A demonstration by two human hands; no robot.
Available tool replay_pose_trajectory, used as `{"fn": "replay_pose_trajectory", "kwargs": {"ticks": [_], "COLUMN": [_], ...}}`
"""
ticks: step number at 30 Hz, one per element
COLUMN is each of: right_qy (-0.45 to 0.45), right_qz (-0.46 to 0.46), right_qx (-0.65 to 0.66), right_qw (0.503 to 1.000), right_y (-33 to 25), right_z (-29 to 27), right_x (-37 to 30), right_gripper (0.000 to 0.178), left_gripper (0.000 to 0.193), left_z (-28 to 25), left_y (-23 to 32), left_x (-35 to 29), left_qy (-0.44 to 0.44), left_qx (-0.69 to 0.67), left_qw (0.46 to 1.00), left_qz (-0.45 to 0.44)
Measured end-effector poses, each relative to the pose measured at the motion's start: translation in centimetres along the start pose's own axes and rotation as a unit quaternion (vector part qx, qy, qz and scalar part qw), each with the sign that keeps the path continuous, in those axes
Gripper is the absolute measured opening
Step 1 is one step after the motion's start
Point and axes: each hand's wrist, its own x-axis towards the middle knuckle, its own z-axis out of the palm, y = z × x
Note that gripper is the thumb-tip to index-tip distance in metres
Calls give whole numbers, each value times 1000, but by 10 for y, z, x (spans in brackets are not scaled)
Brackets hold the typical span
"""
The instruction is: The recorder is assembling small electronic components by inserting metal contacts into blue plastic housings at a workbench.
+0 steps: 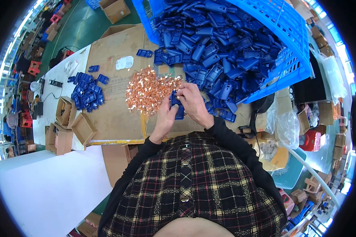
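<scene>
Both hands meet over a flattened cardboard sheet (110,114) and hold one small blue plastic housing (178,107) between them. My left hand (166,118) grips its lower side. My right hand (193,103) pinches its top edge with the fingertips. Just left of the hands lies a heap of small copper-coloured metal pieces (150,93). A tipped blue plastic crate (292,43) spills a large pile of the same blue housings (217,51) right up to my right hand.
A smaller pile of blue housings (87,91) lies at the left of the cardboard. Small open cardboard boxes (69,126) stand at the left table edge. A white table surface (39,185) is at lower left. Bags and boxes crowd the right side.
</scene>
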Motion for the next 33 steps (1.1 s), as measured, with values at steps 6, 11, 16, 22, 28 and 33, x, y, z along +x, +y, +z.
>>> {"fn": "replay_pose_trajectory", "kwargs": {"ticks": [6, 11, 16, 22, 28, 33], "right_qy": [-12, -109, -64, -124, -155, -189], "right_qz": [180, 242, 180, 159, 169, 197], "right_qx": [119, 296, 172, 135, 130, 194], "right_qw": [976, 918, 966, 970, 965, 942], "right_y": [2, 15, 6, -7, 0, 1], "right_z": [-10, -10, -9, -17, -21, -28], "right_x": [7, 6, 0, 4, 8, 13], "right_gripper": [18, 17, 19, 22, 26, 29], "left_gripper": [32, 27, 28, 25, 25, 24], "left_z": [4, 6, -1, 4, 10, 9], "left_y": [1, 14, -8, 0, 12, 14], "left_x": [8, 2, 2, -7, -7, -3], "left_qy": [-9, 7, 17, 32, 32, 20], "left_qx": [35, 146, 129, 68, 68, 61], "left_qw": [999, 987, 991, 997, 996, 997], "left_qz": [23, 71, 26, 35, 40, 37]}}
